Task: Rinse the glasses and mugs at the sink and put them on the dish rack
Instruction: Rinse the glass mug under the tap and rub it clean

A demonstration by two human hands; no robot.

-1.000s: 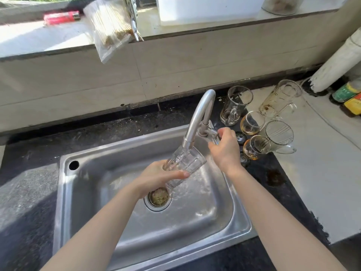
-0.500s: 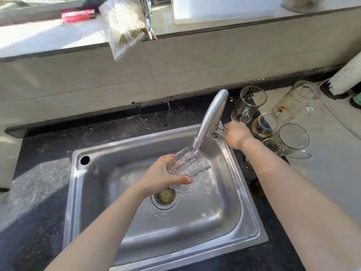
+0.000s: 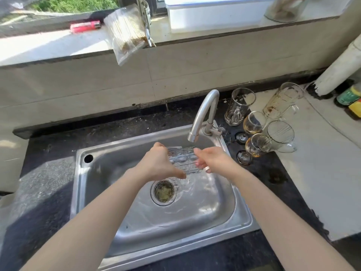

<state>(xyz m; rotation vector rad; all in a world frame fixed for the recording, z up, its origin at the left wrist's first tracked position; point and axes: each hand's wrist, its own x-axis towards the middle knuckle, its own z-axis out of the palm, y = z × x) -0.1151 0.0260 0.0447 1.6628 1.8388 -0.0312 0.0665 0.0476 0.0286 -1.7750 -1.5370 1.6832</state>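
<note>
Both hands held one clear glass (image 3: 183, 160) on its side over the sink (image 3: 242, 216), just under the tap (image 3: 203, 116). Left hand (image 3: 158, 165) grasped one end, right hand (image 3: 213, 160) the other. Five dirty glasses and mugs (image 3: 263, 122) stood on the counter, right of the tap.

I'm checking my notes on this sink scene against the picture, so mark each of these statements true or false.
1. Both hands hold one clear glass over the sink. True: the left hand and right hand are on either side of it.
2. The glass stands upright. False: it lies roughly sideways.
3. Five glasses and mugs wait right of the faucet. True.
4. The right hand is on the faucet handle. False: it is at the glass.
5. A red lighter lies inside the sink. False: it is on the window ledge.
</note>
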